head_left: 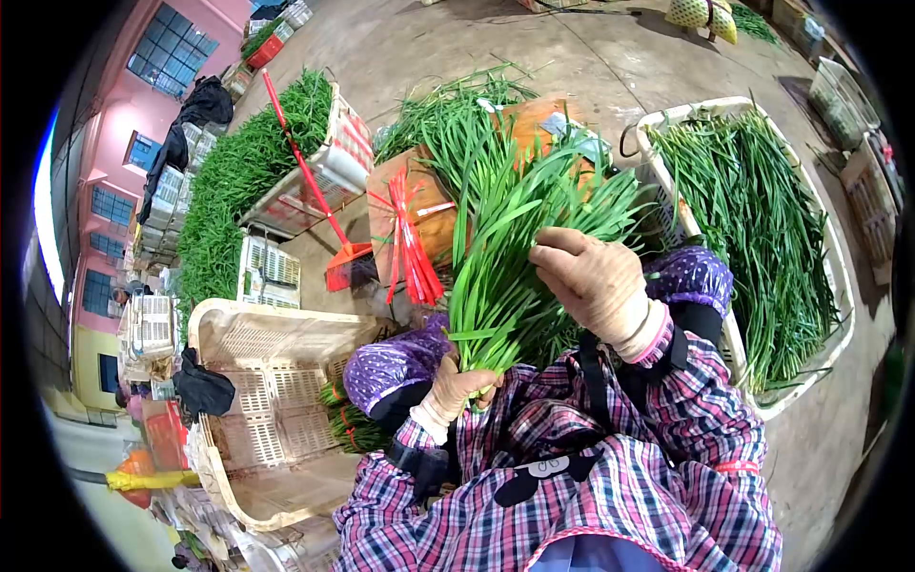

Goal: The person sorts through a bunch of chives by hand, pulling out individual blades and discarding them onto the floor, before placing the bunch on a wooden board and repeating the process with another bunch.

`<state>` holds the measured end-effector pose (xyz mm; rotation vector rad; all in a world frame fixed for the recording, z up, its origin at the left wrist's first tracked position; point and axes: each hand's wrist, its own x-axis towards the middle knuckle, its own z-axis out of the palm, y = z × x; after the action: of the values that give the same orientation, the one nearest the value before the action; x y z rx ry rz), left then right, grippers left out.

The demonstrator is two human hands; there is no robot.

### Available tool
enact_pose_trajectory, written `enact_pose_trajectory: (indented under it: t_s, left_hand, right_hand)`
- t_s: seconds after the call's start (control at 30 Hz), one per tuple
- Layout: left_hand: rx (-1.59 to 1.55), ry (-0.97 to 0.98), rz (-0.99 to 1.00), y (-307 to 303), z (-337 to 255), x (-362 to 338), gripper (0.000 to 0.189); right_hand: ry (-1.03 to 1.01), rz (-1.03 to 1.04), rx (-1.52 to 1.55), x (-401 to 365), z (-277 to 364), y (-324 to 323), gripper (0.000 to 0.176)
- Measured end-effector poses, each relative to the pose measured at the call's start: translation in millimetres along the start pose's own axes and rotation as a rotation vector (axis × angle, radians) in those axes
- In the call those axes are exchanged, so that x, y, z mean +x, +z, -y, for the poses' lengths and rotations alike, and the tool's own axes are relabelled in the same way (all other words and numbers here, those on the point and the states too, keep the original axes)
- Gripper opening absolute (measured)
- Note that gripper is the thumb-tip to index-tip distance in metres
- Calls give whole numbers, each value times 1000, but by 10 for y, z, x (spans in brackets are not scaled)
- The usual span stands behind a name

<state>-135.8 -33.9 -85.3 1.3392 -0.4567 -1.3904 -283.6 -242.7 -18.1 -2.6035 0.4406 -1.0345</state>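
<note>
My left hand (pixel 456 389) is wrapped round the stem ends of a bunch of garlic chives (pixel 496 276), low in front of my lap. The long flat leaves fan upward and away. My right hand (pixel 596 286) is held over the right side of the leaves, its fingers curled and pressed together; whatever lies between the fingertips is hidden. More loose chives (pixel 457 129) are heaped just beyond, on an orange-brown surface. Red ties (pixel 410 243) hang in a bundle at its left side.
A white crate (pixel 843 324) full of chives stands at my right. An empty-bottomed beige crate (pixel 257 315) at my left has tied bunches (pixel 351 419) at its near side. Beyond are a red-handled dustpan (pixel 351 257) and a heaped crate of greens (pixel 248 162).
</note>
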Motion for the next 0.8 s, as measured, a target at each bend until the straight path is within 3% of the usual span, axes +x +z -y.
enact_pose_trajectory:
  t_s: [0.13,0.17,0.3,0.6,0.67,0.8]
  left_hand:
    - [44,-45,12,-18,5,13,19]
    - [80,-46,25,-26,5,12,26]
    - [90,-36,20,-28,-8,-7,33]
    - [59,-57,-13,-38,-77,-55,35]
    - [77,-68,-13,-75,-91,-56,31]
    - [52,-102,-23,-128,-64,-50,22]
  right_hand:
    - [9,243,-195,61,-62,144,5]
    - [41,282,-220,81,-63,178,6]
    - [38,340,-217,55,-18,129,8]
    - [54,241,-66,-72,-66,116,9]
    - [47,69,111,-71,-79,79,11]
    - [98,-35,228,44,-41,-167,17]
